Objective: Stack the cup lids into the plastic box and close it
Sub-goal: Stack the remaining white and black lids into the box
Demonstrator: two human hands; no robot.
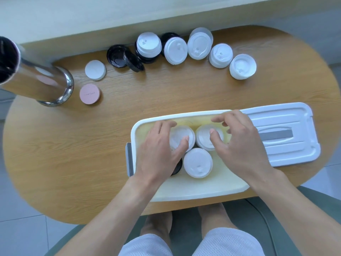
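Inside the open plastic box (142,126) at the surface's near edge, the left hand (160,154) grips one white lid stack (181,137); the right hand (238,143), fingers curled, grips another white stack (206,139).

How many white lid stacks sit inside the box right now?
3 white plastic lid stacks: back-left under left hand, back-right under right hand, front-centre uncovered. Hands may hide more.

Open plastic box (184,193), white rim, pale yellow inside, at six o'clock on table. Three white lid stacks (198,162) inside, black lid (178,166) at nine o'clock of nearest stack. Box lid (287,135) flat at three o'clock. Loose white and black cup lids (175,50) in row at twelve o'clock.
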